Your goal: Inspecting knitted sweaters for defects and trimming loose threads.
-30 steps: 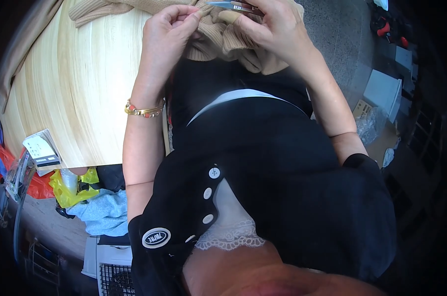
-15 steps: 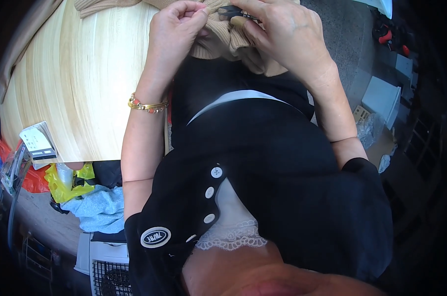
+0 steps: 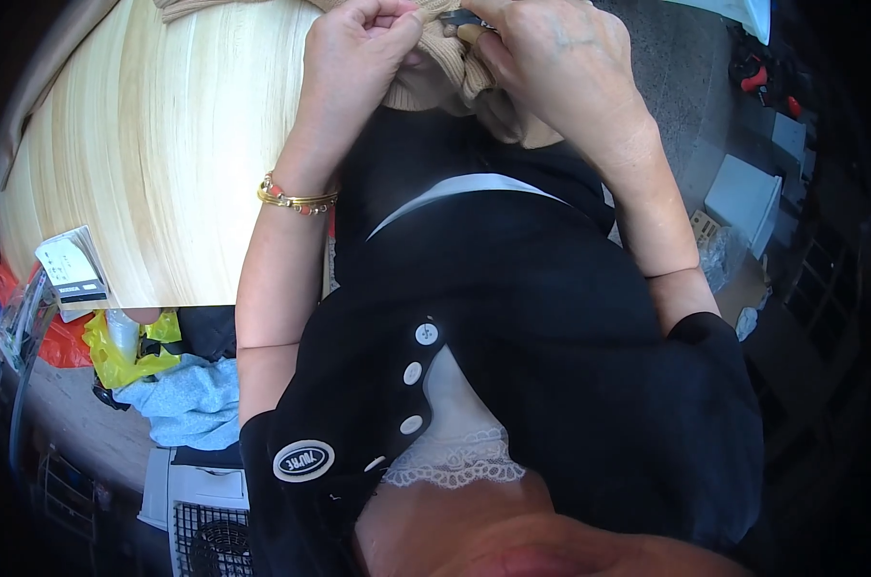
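A tan ribbed knit garment (image 3: 435,69) is bunched over my lap at the top of the view, partly lying on the table. My left hand (image 3: 358,53) is closed, its thumb and fingers pinching a bit of the knit. In my right hand (image 3: 560,62), closed as well, are small dark thread snips (image 3: 461,17) whose tip points left toward the pinched spot. The fingers of this hand cover most of the snips. Whether the blades touch the knit I cannot tell.
To my left is a pale wooden table (image 3: 166,144) with a small booklet (image 3: 72,264) at its near corner. Below it are a yellow plastic bag (image 3: 118,356), light blue cloth (image 3: 190,404) and a fan-like grey appliance (image 3: 209,510). A white box (image 3: 743,197) stands on the floor at right.
My left hand has shifted slightly right, closer to the snips. The snips' tip has turned a little and less of them shows. The knit is still held.
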`<state>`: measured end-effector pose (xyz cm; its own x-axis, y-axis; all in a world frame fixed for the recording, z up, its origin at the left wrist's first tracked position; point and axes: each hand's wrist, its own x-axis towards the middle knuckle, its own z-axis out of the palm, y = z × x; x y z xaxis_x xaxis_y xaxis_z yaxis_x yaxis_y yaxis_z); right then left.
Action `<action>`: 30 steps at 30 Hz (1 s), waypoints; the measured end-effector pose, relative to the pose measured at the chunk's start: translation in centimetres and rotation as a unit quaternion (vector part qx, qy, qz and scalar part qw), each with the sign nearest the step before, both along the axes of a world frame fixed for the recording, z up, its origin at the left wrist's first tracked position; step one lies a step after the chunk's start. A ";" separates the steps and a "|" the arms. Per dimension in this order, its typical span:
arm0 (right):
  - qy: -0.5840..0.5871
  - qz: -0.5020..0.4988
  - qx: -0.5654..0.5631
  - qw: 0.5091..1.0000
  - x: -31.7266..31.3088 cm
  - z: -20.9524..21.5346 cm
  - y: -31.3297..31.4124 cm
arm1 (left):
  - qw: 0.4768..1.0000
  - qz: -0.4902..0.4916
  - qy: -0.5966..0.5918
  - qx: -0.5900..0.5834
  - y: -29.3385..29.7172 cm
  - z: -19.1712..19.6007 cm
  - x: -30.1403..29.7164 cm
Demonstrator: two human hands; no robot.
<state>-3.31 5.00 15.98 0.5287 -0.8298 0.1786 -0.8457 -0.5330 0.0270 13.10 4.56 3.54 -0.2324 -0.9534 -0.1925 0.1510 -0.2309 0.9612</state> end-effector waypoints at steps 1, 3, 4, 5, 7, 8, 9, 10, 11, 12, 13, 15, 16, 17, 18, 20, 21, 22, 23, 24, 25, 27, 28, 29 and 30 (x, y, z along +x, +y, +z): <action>-0.093 0.036 -0.041 0.994 0.2 -0.2 -0.2 | 1.000 0.002 -0.002 0.004 0.0 0.0 -0.1; -0.186 0.072 -0.082 0.976 0.1 -0.3 -0.2 | 1.000 0.006 -0.006 0.007 0.0 0.2 -0.1; -0.100 0.036 -0.036 0.994 0.0 -0.1 -0.1 | 1.000 0.004 -0.016 0.003 0.0 0.4 -0.2; -0.012 -0.001 0.011 1.000 -0.1 -0.1 0.0 | 1.000 0.003 -0.026 0.000 0.0 0.6 -0.2; 0.002 -0.002 0.010 1.000 -0.3 0.1 0.2 | 1.000 0.003 -0.021 0.003 0.0 1.2 -0.3; 0.016 -0.003 0.009 1.000 -0.3 0.0 0.2 | 1.000 0.002 -0.016 0.005 0.0 1.6 -0.3; 0.017 -0.002 0.009 1.000 -0.3 0.0 0.2 | 1.000 0.004 -0.016 0.006 0.0 1.9 -0.4; 0.014 0.008 0.003 1.000 -0.3 -0.1 0.1 | 0.999 0.006 -0.022 0.033 0.1 2.3 -0.5; 0.011 0.017 -0.004 1.000 -0.2 -0.2 -0.1 | 0.998 0.009 -0.027 0.060 0.1 2.6 -0.6; 0.011 0.018 -0.004 1.000 -0.1 -0.5 -0.3 | 0.998 0.010 -0.027 0.060 0.1 2.8 -0.6; -0.101 0.060 -0.050 0.992 0.1 -0.8 -0.6 | 0.998 0.012 -0.025 0.054 0.0 3.0 -0.6; -0.210 0.101 -0.095 0.968 0.0 -0.7 -0.6 | 0.998 0.014 -0.023 0.048 0.0 3.2 -0.7; -0.113 0.063 -0.050 0.990 -0.1 -0.6 -0.5 | 0.998 0.014 -0.022 0.056 0.0 3.3 -0.7; -0.014 0.024 -0.005 1.000 -0.2 -0.4 -0.3 | 0.998 0.015 -0.022 0.063 0.1 3.3 -0.7; -0.014 0.025 -0.005 1.000 -0.2 -0.3 -0.3 | 0.998 0.016 -0.022 0.063 0.0 3.3 -0.8; -0.014 0.024 -0.006 1.000 -0.2 -0.1 -0.1 | 0.999 0.016 -0.032 0.032 0.1 3.2 -0.8; -0.014 0.025 -0.006 1.000 -0.2 0.0 -0.1 | 0.999 0.017 -0.032 0.032 0.1 3.3 -0.8; 0.041 0.015 0.002 0.999 -0.1 0.1 0.0 | 0.999 0.014 -0.033 0.040 0.1 3.3 -0.8; 0.069 0.010 0.005 0.998 0.0 0.1 -0.1 | 0.998 0.012 -0.034 0.049 0.1 3.4 -0.8; 0.097 0.006 0.009 0.995 0.1 0.1 -0.1 | 0.998 0.013 -0.034 0.049 0.1 3.5 -0.8; 0.087 0.001 0.016 0.996 0.2 0.2 -0.2 | 0.998 0.012 -0.032 0.053 0.1 3.6 -0.8; 0.077 -0.004 0.023 0.997 0.3 0.2 -0.4 | 0.998 0.011 -0.030 0.057 0.1 3.7 -0.8; -0.044 0.041 -0.016 0.998 0.4 0.1 -0.4 | 0.998 0.010 -0.024 0.062 0.1 3.8 -0.8; -0.106 0.061 -0.035 0.992 0.4 0.2 -0.5 | 0.998 0.009 -0.018 0.067 0.1 3.8 -0.8; -0.165 0.085 -0.054 0.981 0.4 0.2 -0.5 | 0.998 0.009 -0.018 0.067 0.1 3.9 -0.8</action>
<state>-2.96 4.52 16.16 0.5561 -0.7017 0.4455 -0.7173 -0.6759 -0.1692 12.25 4.65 7.39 -0.2056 -0.9228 -0.3259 0.1224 -0.3547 0.9270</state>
